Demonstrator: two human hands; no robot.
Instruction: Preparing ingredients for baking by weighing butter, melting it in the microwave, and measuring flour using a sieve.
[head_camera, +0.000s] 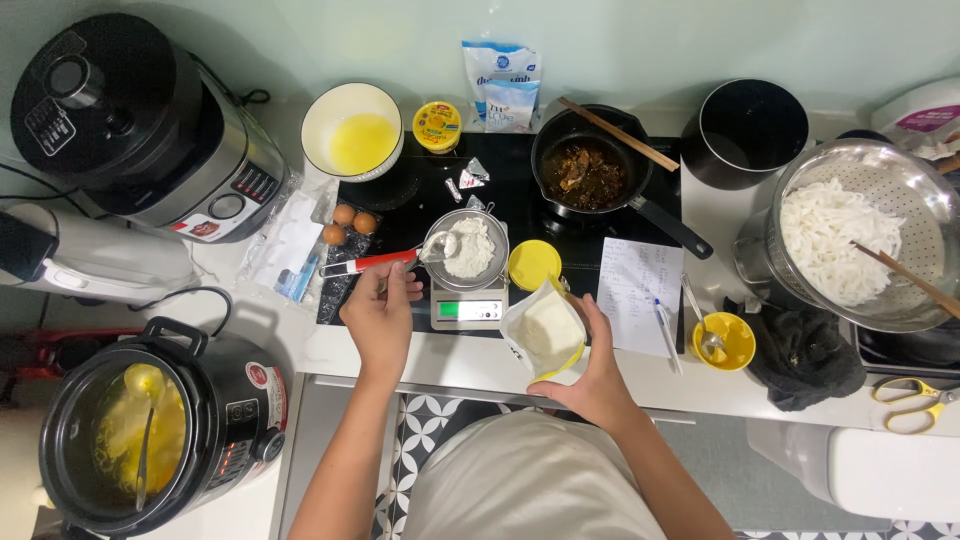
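— Near the counter's middle, what is hard to read?

— The left hand (380, 312) curls around a red-handled spoon (395, 260), fingers clenched on the handle; its bowl sits over the metal bowl of white powder (468, 250) on the small scale (468, 308), and whether the bowl of the spoon touches the powder I cannot tell; the right hand (590, 375) grips an open bag of white powder (545, 330) at five o'clock from the scale, thumb hidden behind it.

— Anything cut off?

— At nine o'clock a pale appliance runs off the edge; at three o'clock a perforated steel colander of glossy white noodles (850, 235) is clipped; scissors (915, 400) with yellow handles lie at four o'clock.

— Textures?

— Matte black pan of dark, lumpy sauce (585, 172) at one o'clock; smooth brown eggs (350, 222) at ten; a round yellow lid (534, 265) beside the scale.
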